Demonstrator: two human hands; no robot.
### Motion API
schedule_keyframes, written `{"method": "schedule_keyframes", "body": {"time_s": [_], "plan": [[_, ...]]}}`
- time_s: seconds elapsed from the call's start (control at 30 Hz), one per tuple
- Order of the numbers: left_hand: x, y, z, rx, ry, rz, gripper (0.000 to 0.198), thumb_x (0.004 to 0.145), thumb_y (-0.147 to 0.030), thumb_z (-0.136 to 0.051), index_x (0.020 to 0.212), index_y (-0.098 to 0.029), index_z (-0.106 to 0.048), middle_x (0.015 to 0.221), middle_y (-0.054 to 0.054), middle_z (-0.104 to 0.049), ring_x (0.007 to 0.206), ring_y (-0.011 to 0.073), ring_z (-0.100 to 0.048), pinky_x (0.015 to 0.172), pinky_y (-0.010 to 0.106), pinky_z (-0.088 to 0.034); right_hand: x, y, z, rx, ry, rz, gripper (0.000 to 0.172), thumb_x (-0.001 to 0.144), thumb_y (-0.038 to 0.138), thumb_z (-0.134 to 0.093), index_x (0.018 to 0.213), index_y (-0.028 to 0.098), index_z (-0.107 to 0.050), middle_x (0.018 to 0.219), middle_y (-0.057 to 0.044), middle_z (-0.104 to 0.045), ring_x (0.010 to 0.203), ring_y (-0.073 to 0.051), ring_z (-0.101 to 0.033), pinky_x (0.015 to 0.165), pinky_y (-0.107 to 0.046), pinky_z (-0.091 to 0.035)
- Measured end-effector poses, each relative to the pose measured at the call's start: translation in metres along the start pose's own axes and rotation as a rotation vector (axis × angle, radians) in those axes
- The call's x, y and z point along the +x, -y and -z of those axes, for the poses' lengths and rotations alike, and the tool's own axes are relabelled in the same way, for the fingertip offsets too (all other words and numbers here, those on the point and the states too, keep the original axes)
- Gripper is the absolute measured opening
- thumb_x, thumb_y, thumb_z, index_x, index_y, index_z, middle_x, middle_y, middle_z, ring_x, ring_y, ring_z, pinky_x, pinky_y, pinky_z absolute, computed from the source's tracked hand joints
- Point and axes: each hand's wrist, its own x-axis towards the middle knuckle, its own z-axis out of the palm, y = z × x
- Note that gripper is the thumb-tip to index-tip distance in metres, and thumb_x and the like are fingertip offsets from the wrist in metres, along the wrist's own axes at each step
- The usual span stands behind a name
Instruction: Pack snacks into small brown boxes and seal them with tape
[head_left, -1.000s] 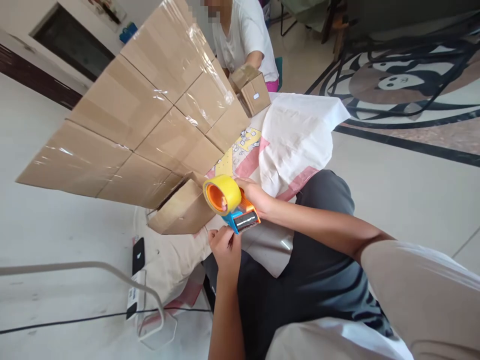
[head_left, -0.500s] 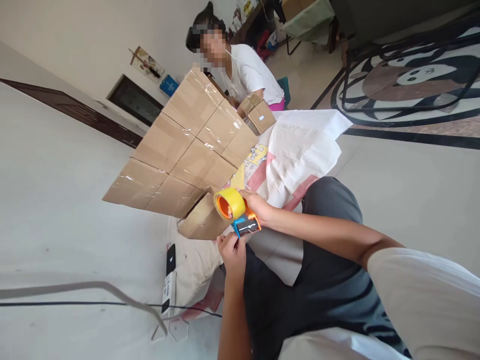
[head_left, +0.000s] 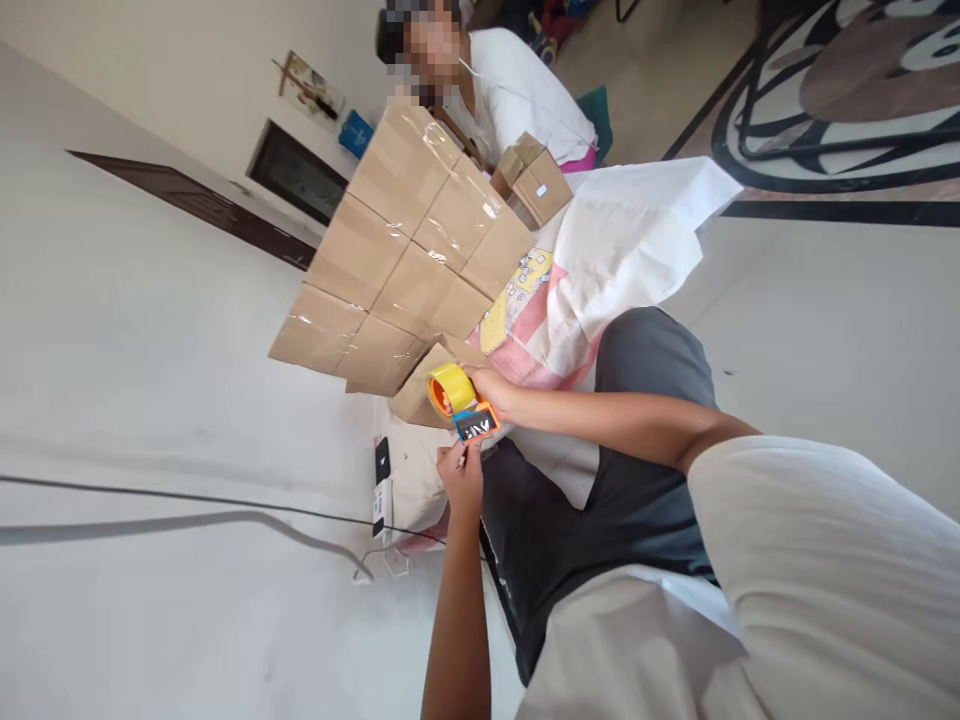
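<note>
My right hand [head_left: 491, 390] grips a tape dispenser [head_left: 474, 420] with an orange and blue body and a yellow tape roll [head_left: 448, 388]. Just below its blade, my left hand [head_left: 459, 470] pinches something small, apparently the tape's end. A small brown carton [head_left: 421, 388] lies right behind the roll. Beyond it stands a block of several sealed brown cartons [head_left: 409, 270] with shiny tape on their seams.
A white and pink sheet [head_left: 622, 250] covers the floor under the cartons. Across it sits another person in a white shirt [head_left: 525, 100] holding a small carton [head_left: 541, 185]. A black phone [head_left: 382, 460], a white cable [head_left: 187, 520] and a dark cable lie at my left.
The view has tilted and drawn back, so everything looks smaller. My hands have stayed together at the dispenser, left fingers still pinched below its blade.
</note>
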Motion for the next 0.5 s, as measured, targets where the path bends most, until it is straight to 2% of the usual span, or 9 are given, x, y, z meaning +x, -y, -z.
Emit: {"method": "schedule_keyframes", "body": {"time_s": [0.13,0.27,0.37,0.5], "plan": [[-0.004,-0.008,0.016,0.009,-0.027,-0.025,0.033,0.092,-0.041,-0.055,0.075,-0.022,-0.076,0.056,0.001,-0.063,0.062,0.0172,-0.052,0.068,0.029,-0.040,-0.007,-0.003,-0.015,-0.020,0.052,-0.022,0.021,0.095,0.036,-0.055,0.085,0.017,-0.059,0.056,0.000,-0.063,0.056,-0.016,-0.062,0.059,-0.027,-0.055],[-0.009,-0.027,0.019,-0.034,-0.095,-0.059,0.032,0.094,-0.041,-0.057,0.080,-0.022,-0.079,0.065,0.002,-0.071,0.063,0.0163,-0.052,0.071,0.030,-0.038,-0.007,0.008,-0.019,-0.093,0.074,0.018,0.026,0.094,0.042,-0.056,0.087,0.017,-0.060,0.060,-0.001,-0.066,0.063,-0.017,-0.066,0.063,-0.028,-0.056],[-0.013,-0.035,0.014,-0.102,-0.079,-0.079,0.028,0.094,-0.040,-0.060,0.081,-0.024,-0.080,0.069,0.000,-0.074,0.062,0.0148,-0.052,0.072,0.030,-0.038,-0.003,0.020,-0.009,-0.140,0.070,0.149,0.030,0.092,0.049,-0.058,0.090,0.019,-0.061,0.064,-0.001,-0.067,0.068,-0.019,-0.068,0.066,-0.029,-0.057],[-0.014,-0.028,-0.002,-0.210,-0.009,-0.022,0.026,0.094,-0.041,-0.063,0.084,-0.025,-0.081,0.070,-0.001,-0.074,0.065,0.0156,-0.051,0.072,0.030,-0.039,0.000,0.030,0.014,-0.267,0.095,0.291,0.039,0.086,0.058,-0.067,0.095,0.020,-0.061,0.068,0.000,-0.068,0.072,-0.019,-0.070,0.066,-0.030,-0.058]]}}
